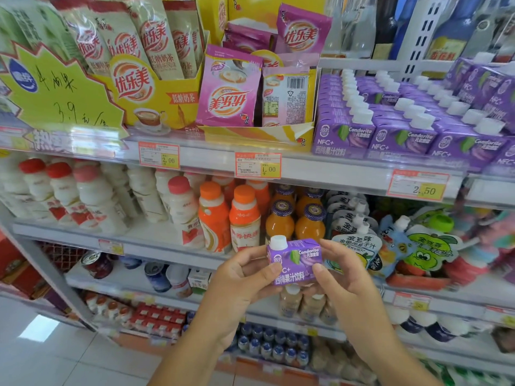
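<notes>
A shopper's left hand (239, 285) and right hand (342, 285) pinch a small purple Condorito juice carton (295, 260) between thumbs and fingers, upright, in front of stocked white store shelves (320, 171). Matching purple cartons (404, 126) line the upper shelf above a 2.50 price tag (418, 186); orange bottles (280, 221) stand just behind the held carton. Pale floor tiles (55, 355) show lower left.

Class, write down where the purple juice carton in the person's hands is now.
In the head view, the purple juice carton sits just below centre, pinched between the left hand and right hand, in front of the orange juice bottles.
</notes>
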Available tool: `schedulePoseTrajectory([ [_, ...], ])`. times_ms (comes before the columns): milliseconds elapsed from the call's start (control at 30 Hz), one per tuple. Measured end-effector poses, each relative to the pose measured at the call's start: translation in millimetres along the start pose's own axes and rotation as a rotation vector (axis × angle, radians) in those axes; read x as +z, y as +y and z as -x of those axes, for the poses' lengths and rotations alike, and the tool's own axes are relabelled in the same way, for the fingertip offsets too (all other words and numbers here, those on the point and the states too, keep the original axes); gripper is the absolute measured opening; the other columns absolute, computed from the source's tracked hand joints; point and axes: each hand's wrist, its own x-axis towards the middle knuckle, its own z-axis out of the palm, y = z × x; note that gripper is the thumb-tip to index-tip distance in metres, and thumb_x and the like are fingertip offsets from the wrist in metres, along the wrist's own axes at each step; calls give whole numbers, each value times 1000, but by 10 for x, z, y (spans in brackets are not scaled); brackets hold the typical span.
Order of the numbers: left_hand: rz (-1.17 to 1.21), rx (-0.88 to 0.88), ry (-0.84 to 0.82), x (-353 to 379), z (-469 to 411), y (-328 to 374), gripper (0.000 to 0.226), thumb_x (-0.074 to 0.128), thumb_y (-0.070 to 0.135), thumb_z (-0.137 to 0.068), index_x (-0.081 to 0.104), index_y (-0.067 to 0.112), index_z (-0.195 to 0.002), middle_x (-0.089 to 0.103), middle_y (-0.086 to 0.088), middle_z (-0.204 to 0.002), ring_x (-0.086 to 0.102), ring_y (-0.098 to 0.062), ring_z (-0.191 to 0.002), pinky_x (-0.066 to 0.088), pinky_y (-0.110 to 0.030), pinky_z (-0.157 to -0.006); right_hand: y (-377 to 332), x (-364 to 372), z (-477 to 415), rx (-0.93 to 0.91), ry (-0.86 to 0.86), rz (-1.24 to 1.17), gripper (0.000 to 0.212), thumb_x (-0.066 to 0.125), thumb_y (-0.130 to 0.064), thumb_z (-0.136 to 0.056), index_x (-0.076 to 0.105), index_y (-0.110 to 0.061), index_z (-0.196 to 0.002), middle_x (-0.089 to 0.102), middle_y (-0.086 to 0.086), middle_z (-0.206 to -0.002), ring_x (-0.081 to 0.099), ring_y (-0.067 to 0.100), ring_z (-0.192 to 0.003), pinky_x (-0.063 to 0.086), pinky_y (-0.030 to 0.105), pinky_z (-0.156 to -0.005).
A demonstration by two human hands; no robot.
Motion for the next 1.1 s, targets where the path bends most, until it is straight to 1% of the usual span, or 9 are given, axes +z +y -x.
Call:
schedulePoseTrajectory([
  [133,63,-23,-13,38,17,-12,43,68,23,-74,65,14,-116,75,-10,-104,72,-20,-96,59,-25,-71,-42,-5,44,-19,-32,17,38,66,-8,-86,54,-22,-119,68,-16,-104,70,18,-91,58,26,-71],
  [333,80,-32,-62,127,57,-43,34,60,20,-82,70,8,-113,74,-16,-106,73,-24,-96,59,-26,-71,-29,-21,71,7,-83,140,83,84,-33,-63,44,-37,-135,51,-11,-129,64,9,-107,57,32,-85],
  [433,-35,-23,-79,172,77,-44,32,63,22,-81,72,11,-109,76,-11,-104,73,-21,-95,58,-26,-70,-59,-32,84,-14,-55,157,73,84,-27,-66,49,-43,-128,51,-17,-119,64,4,-101,56,25,-79],
  [533,-135,20,-31,161,42,-14,36,71,28,-74,70,22,-109,76,3,-104,72,-15,-94,57,-23,-66,-111,-105,77,61,-140,28,67,80,-25,-67,53,-38,-127,65,-21,-114,67,6,-101,57,27,-80],
  [633,-254,5,-75,113,-16,-1,59,75,40,-70,58,32,-127,70,19,-115,67,-6,-105,56,-26,-83,-102,-170,77,140,-214,-88,59,81,-34,-71,57,-26,-124,71,-8,-112,68,16,-104,57,30,-80],
  [733,-267,17,-183,114,-11,25,44,69,26,-80,64,23,-124,72,9,-116,66,-9,-108,54,-28,-90,-77,-188,103,167,-270,-128,52,81,-48,-70,66,-28,-116,70,1,-115,68,23,-104,56,34,-81],
  [833,-251,126,-112,112,-9,25,40,73,18,-72,68,22,-112,74,8,-109,68,-8,-103,54,-20,-82,-73,-219,106,120,-259,-49,39,75,-26,-83,61,-27,-120,71,-2,-111,68,19,-102,57,31,-82],
  [967,-335,232,-72,75,-36,-6,42,79,19,-66,70,24,-106,74,7,-106,68,-8,-101,54,-21,-83,-76,-280,68,35,-214,25,42,71,-13,-76,63,-24,-116,68,-11,-107,65,13,-102,54,22,-76],
  [1100,-384,281,-72,93,-37,-2,45,79,21,-65,73,44,-104,71,14,-110,66,-5,-105,53,-19,-84,-83,-311,42,-3,-207,52,43,70,-7,-77,62,-22,-117,66,-13,-106,64,11,-102,54,21,-74],
])
